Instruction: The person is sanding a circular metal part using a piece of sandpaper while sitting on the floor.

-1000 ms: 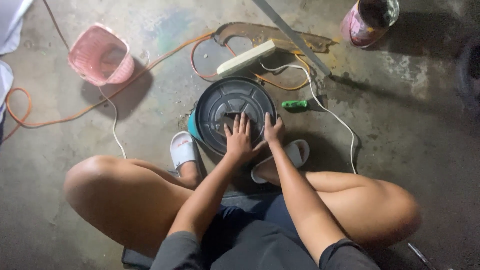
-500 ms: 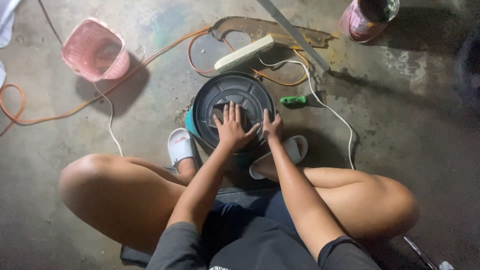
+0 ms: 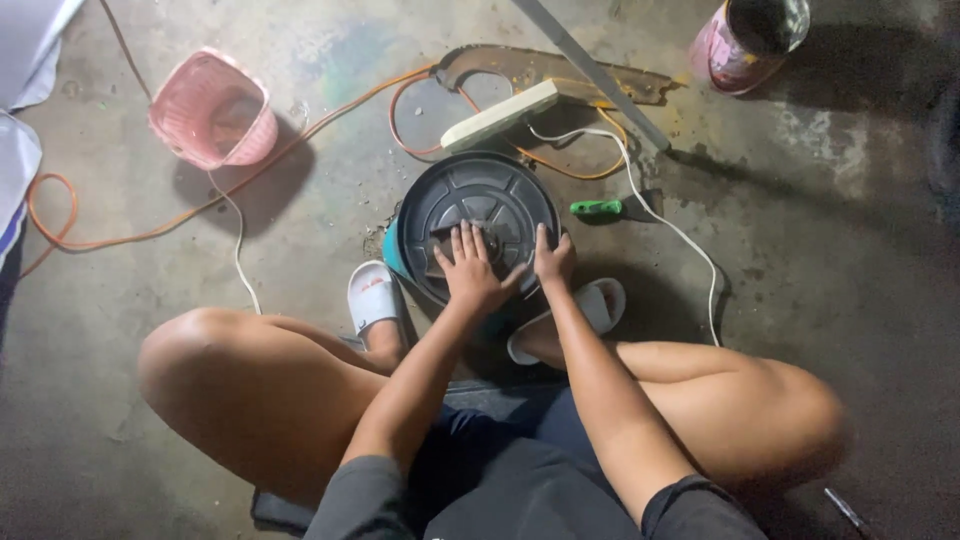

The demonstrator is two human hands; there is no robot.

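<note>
We press our left hand point(image 3: 470, 272), fingers spread flat, on the round dark fan housing point(image 3: 478, 215) lying face-up on the floor; right hand point(image 3: 552, 262) fingers curl over its near-right rim.

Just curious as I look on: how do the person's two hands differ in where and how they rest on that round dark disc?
The left hand lies flat on top of the round disc, fingers spread and reaching to its centre; the right hand sits at the disc's right edge. The left hand covers much more of the disc's face; the right hand only meets the rim. Both are bare and touch the same disc.
</note>
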